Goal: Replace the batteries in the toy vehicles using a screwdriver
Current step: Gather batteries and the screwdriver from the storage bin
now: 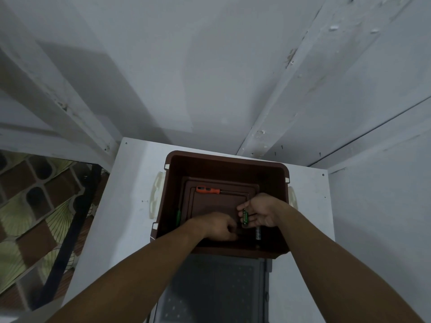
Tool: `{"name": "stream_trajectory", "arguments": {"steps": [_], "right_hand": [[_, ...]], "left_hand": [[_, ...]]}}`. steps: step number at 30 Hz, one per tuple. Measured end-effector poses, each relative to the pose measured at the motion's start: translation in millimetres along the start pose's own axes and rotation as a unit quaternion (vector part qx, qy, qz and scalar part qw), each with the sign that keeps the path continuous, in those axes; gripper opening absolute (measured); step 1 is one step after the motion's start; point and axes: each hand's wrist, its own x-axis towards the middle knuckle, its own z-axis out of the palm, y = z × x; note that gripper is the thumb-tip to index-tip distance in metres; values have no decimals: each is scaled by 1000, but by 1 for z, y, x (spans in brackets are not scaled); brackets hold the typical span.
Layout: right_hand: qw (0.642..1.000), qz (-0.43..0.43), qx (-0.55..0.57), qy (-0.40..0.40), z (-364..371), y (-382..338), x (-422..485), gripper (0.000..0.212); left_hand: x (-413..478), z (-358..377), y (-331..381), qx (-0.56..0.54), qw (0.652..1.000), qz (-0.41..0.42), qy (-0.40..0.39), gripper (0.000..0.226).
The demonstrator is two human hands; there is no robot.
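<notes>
Reaching into bin (177,169): screwdriver (207,190) beyond both hands | right hand (261,212) pinches green battery (245,216) | left hand (217,226) curled, hold unclear | table (130,183) under bin

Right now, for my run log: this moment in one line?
left hand: down in brown bin, grasp unclear | right hand: holds green battery | orange screwdriver: in bin, untouched
</notes>
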Motion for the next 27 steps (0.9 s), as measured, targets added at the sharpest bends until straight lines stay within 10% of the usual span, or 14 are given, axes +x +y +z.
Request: {"name": "stream_trajectory", "arguments": {"steps": [27], "right_hand": [[993, -95, 16, 70, -3, -11, 15, 29]], "left_hand": [[15, 3, 22, 68, 995, 65, -39, 61]]}}
